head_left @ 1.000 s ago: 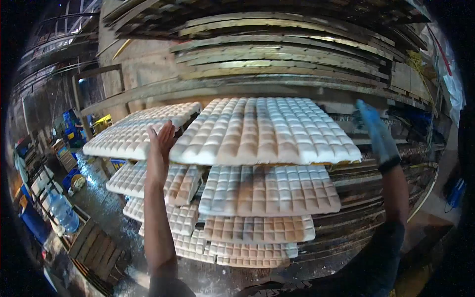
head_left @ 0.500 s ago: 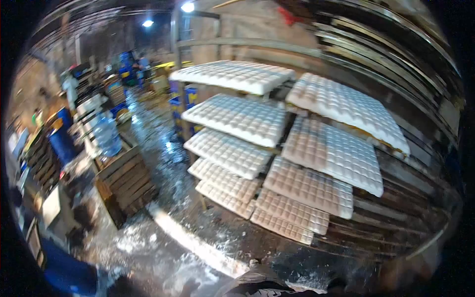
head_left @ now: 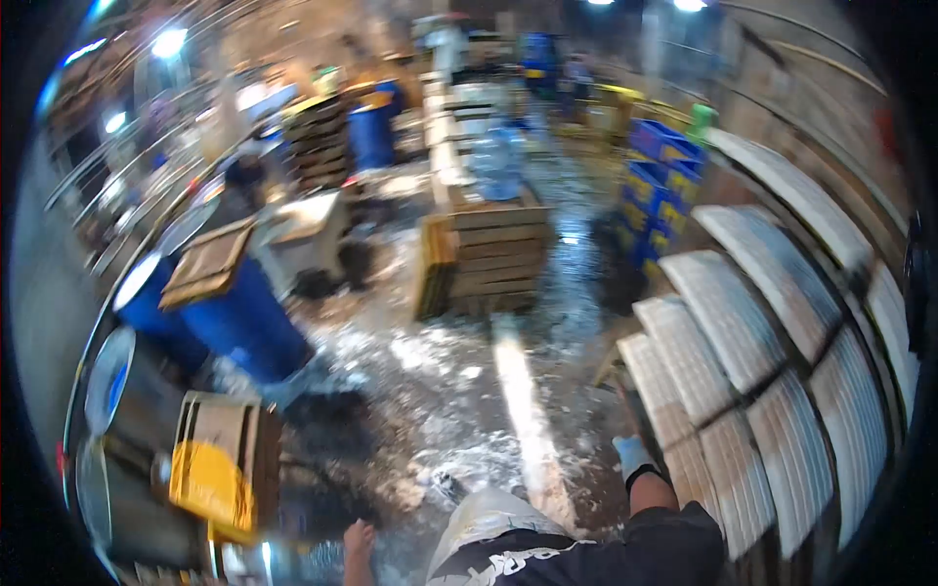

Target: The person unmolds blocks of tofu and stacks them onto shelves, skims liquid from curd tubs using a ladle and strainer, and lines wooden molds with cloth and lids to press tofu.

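Note:
My left hand [head_left: 360, 537] hangs low at the bottom of the view, bare and blurred, its fingers curled in with nothing seen in them. Nearest to it is a wooden crate [head_left: 217, 425] with a yellow piece [head_left: 207, 485] on its front. My right hand [head_left: 633, 452] reaches forward at my right side, pale blue as if gloved, with a black band at the wrist. Motion smears its fingers. Beside it stands a rack of white, ridged egg-tray-like sheets [head_left: 782, 449], stacked in slanting tiers. No contact between hand and sheets is visible.
Blue barrels [head_left: 244, 322] stand at left, one under a wooden lid [head_left: 210, 262]. Ahead, a large clear water bottle [head_left: 497, 166] sits on a slatted wooden crate [head_left: 496, 252]. Blue and yellow crates [head_left: 657, 200] are stacked before the rack. The floor [head_left: 430, 391] is wet with white patches.
My view has swung left, so the rack has shifted to the right edge and the barrels at left have come in. Both my hands now show at the bottom.

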`<state>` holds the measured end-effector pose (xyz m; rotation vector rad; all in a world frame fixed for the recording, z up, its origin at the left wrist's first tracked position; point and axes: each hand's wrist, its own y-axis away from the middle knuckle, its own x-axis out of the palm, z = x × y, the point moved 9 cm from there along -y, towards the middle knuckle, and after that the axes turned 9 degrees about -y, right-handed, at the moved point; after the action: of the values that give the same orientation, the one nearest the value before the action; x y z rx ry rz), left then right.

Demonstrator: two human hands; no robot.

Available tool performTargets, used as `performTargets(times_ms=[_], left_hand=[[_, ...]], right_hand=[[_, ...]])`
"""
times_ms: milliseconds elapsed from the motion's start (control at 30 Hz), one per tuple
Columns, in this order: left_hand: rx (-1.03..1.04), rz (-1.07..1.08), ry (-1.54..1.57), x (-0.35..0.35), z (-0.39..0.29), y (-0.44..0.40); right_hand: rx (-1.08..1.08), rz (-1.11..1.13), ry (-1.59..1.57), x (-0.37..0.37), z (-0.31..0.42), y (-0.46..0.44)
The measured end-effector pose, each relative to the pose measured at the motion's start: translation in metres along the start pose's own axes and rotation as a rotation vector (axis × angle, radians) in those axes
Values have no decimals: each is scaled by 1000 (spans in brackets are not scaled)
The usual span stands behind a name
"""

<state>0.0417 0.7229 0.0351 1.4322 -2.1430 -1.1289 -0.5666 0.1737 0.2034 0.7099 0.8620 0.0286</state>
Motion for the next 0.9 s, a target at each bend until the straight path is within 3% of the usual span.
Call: performTargets(times_ms=[33, 67, 100, 133, 167, 267, 333, 467, 600, 700, 900], left_hand=[[13, -21, 6, -9, 3, -3], [21, -59, 24, -21, 7, -4], [13, 17, 164, -28, 15, -13], [5, -22, 173, -43, 24, -15], [4, -125, 189, -58, 33, -13], [-221, -341, 259, -91, 58, 29], [-259, -418, 328, -117, 75, 42], [-298, -600, 556, -155, 120, 85], [-422, -693, 697, -167, 174, 120], [-497, -656, 803, -175, 218, 116], [-601, -638, 858, -231, 213, 85]], right_hand=[[-118, -53, 11, 13, 60, 6], [-415, -71, -167, 68, 79, -84], [-486, 40, -367, 95, 136, -66], [-518, 192, -320, 142, 177, -87], [-477, 68, -346, 201, 191, -153], [-344, 387, -300, 315, 293, -44], [-432, 568, -51, 411, 340, 10], [-671, 1090, 141, 574, 406, 173], [-725, 1155, 536, 718, 441, 317], [-838, 1231, 684, 776, 452, 424], [-1057, 1208, 831, 895, 415, 482]])
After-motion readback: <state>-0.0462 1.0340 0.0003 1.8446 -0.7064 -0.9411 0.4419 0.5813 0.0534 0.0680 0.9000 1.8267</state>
